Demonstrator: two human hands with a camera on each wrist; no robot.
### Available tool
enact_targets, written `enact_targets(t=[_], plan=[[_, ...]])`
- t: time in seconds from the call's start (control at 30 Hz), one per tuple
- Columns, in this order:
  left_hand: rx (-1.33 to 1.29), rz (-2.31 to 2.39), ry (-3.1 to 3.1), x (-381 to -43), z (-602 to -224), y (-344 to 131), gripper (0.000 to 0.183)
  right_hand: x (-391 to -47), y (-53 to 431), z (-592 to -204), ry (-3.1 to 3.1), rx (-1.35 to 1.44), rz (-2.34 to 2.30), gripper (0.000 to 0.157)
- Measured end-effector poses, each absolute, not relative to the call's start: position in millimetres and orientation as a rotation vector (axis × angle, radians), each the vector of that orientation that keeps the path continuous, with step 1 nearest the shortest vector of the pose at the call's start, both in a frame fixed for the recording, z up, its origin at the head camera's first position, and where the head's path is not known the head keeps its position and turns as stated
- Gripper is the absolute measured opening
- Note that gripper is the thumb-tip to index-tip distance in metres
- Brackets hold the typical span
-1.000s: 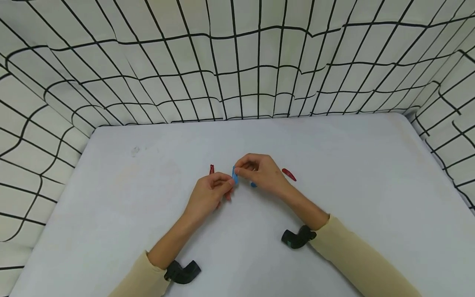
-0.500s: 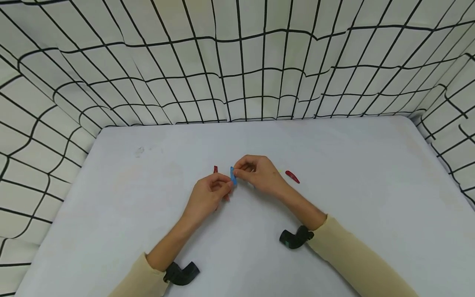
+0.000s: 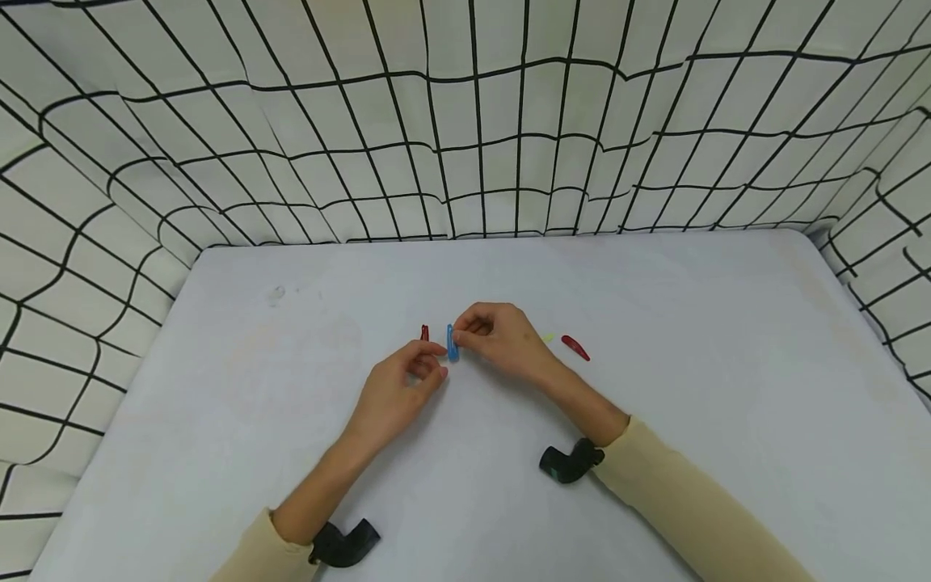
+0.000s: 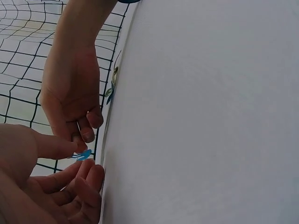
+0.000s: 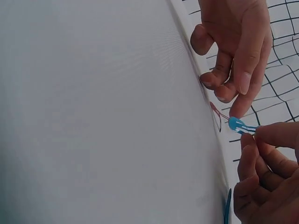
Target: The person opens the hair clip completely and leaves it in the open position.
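A light-blue snap hair clip [image 3: 453,349] stands out between the two hands in the head view. My right hand [image 3: 502,339] pinches its narrow end between thumb and fingers, as the right wrist view shows. The clip's wide, rounded end [image 5: 235,123] points toward my left hand [image 3: 396,392]. There the thumb and index finger are spread apart, with the index fingertip at or very near the clip; contact is unclear. Just beyond the left fingers lies a red hair clip [image 3: 425,332], partly hidden by the hand.
Right of the right hand lie another red hair clip [image 3: 575,347] and a small yellow piece [image 3: 549,337], partly covered by that hand. A dark teal piece [image 5: 227,207] shows low in the right wrist view. Black wire grid [image 3: 480,153] borders the white table [image 3: 291,436] behind and at both sides.
My left thumb and index finger have parted from their pinch on the blue hair clip, and that hand has drawn slightly left. The right hand keeps its pinch, shifting slightly left.
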State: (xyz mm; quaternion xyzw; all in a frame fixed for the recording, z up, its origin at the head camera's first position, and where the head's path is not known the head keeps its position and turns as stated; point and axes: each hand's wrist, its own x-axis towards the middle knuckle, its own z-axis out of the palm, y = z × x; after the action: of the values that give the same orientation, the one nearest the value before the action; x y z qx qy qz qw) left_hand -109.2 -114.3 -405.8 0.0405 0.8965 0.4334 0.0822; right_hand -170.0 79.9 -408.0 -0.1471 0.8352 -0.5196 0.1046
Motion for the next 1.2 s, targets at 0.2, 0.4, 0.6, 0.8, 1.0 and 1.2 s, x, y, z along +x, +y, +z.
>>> enact_targets(t=[0.2,0.4,0.6,0.8,1.0,1.2], plan=[[0.169,1.253,2.732,-107.6,-406.9,-116.4,0.027,-172.7,76.1,-407.6,2.462,-0.402,-1.49,0.005],[0.165,1.199,2.759,-105.0,-403.9,-116.9,0.029,-174.0,72.8,-407.7,2.471,-0.375,-1.457,0.006],[0.181,1.094,2.799,-101.6,-402.3,-117.9,0.034,-175.7,67.7,-408.4,2.471,-0.365,-1.429,0.007],[0.216,1.023,2.823,-100.9,-402.6,-119.2,0.036,-179.6,62.9,-409.2,2.473,-0.393,-1.401,0.008],[0.225,0.988,2.825,-100.2,-402.4,-119.8,0.038,-183.3,58.7,-408.5,2.47,-0.398,-1.364,0.009],[0.231,0.978,2.816,-99.8,-400.7,-119.0,0.039,-185.5,58.0,-408.1,2.472,-0.376,-1.337,0.009]])
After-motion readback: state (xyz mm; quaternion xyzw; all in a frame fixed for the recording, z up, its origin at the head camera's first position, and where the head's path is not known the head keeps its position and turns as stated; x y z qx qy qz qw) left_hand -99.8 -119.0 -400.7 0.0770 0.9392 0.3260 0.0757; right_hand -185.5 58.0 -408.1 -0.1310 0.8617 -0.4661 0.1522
